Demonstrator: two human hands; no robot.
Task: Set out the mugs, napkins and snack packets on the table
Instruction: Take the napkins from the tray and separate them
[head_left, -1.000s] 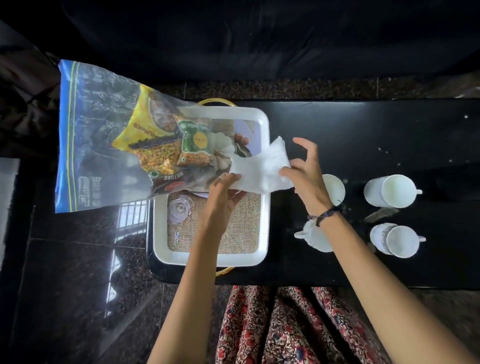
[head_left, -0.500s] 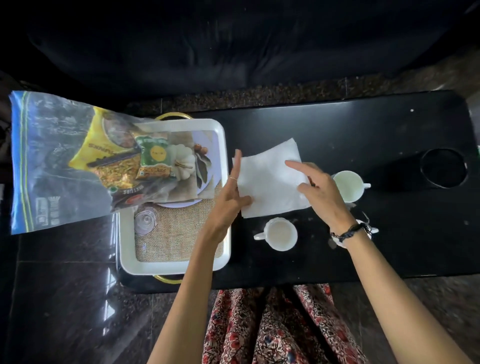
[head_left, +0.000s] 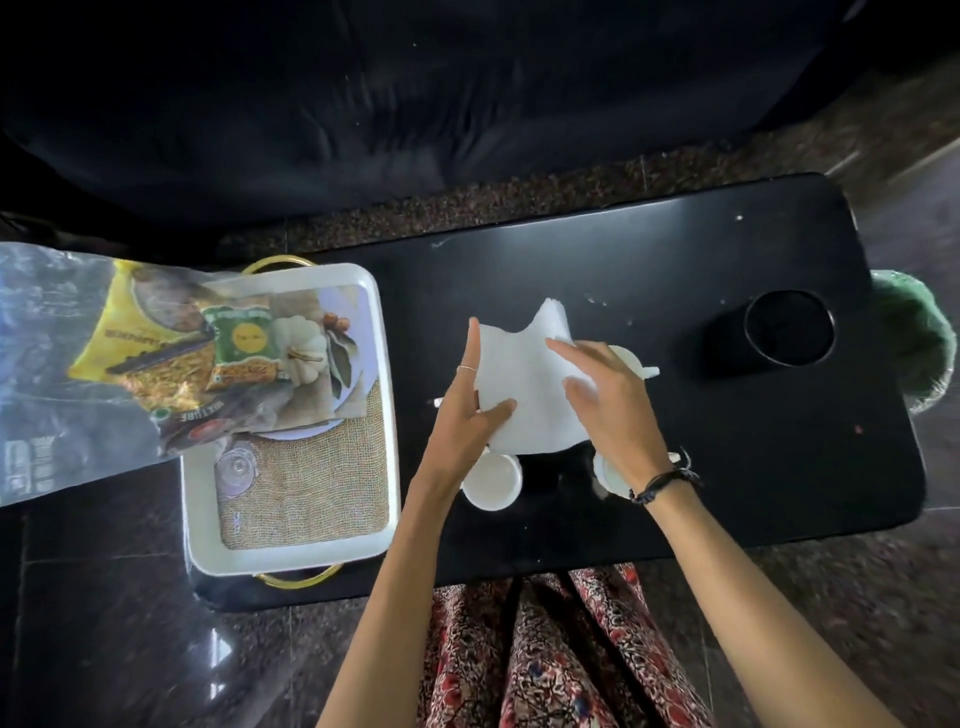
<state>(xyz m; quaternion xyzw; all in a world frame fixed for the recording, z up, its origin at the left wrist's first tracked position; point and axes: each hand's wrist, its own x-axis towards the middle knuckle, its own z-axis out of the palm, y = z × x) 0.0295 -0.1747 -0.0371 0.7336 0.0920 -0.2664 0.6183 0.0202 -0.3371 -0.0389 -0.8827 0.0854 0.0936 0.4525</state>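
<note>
**Napkin held in both hands above the mugs**

A white napkin (head_left: 524, 384) is held over the middle of the black table (head_left: 649, 249). Its left edge is pinched by the left hand (head_left: 467, 410), thumb on top, index finger straight along the edge. The right hand (head_left: 608, 400) lies on the napkin's right side with its fingers (head_left: 563, 351) fairly straight; motion blur there, so a true grip cannot be told.

Three white mugs are partly seen under the hands: one mug (head_left: 493, 480) near the table's near edge, open side up; a second mug (head_left: 631, 361) showing behind the right hand; a third mug (head_left: 605, 470) mostly hidden by the right wrist.

On the left, a white tray (head_left: 387, 415) with gold handles is set on the table end, lined with a burlap mat (head_left: 311, 488). A clear zip bag (head_left: 62, 374) holding a yellow snack packet (head_left: 135, 353) and a green snack packet (head_left: 244, 338) is draped over the tray's far-left corner. A black cup (head_left: 789, 327) stands far right on the table.
</note>
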